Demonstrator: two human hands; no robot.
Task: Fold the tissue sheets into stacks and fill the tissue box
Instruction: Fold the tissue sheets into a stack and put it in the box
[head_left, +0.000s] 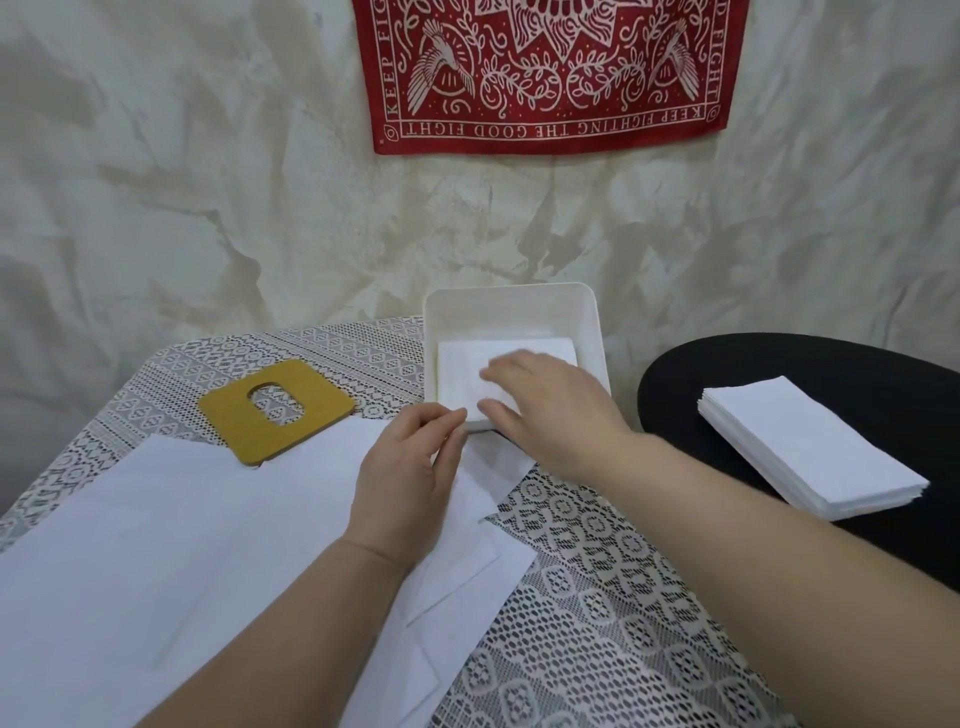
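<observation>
A white tissue box (519, 304) stands open at the far edge of the lace-covered table, with folded white tissues (540, 351) lying inside. My right hand (545, 402) reaches into the box and presses flat on those tissues. My left hand (405, 478) hovers just in front of the box's near-left corner, fingers loosely curled, thumb and fingertips close together; whether it pinches a tissue edge is unclear. Large unfolded white sheets (182, 545) spread over the table's left and middle.
The box's mustard-yellow lid (311, 410) with an oval slot lies left of the box, partly on the sheets. On a black round stool (779, 364) to the right rests a stack of folded tissues (810, 447). A draped wall with a red bandana (550, 73) is behind.
</observation>
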